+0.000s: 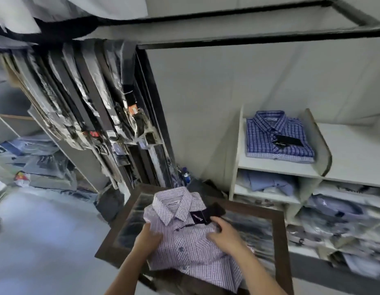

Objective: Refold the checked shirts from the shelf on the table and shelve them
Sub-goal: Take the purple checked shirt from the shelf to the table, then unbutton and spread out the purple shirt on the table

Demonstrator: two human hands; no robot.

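Lilac-and-white checked shirt (184,252) lies folded, collar far, on the dark wood-framed glass-topped table (278,231), with a black hang tag (208,212) at its collar. Far right, a white shelf unit (276,169) holds a folded blue checked shirt (276,135) on top. Far left hang plastic-wrapped dark belts (89,103). The left hand (147,237) seems to pinch the shirt's left edge, though blur hides its fingers. The right hand (225,237), apart from it, rests on the chest with fingers relaxed.

Lilac-white checked shirt (189,248); blue checked shirt (278,135); dark-brown table (279,231).
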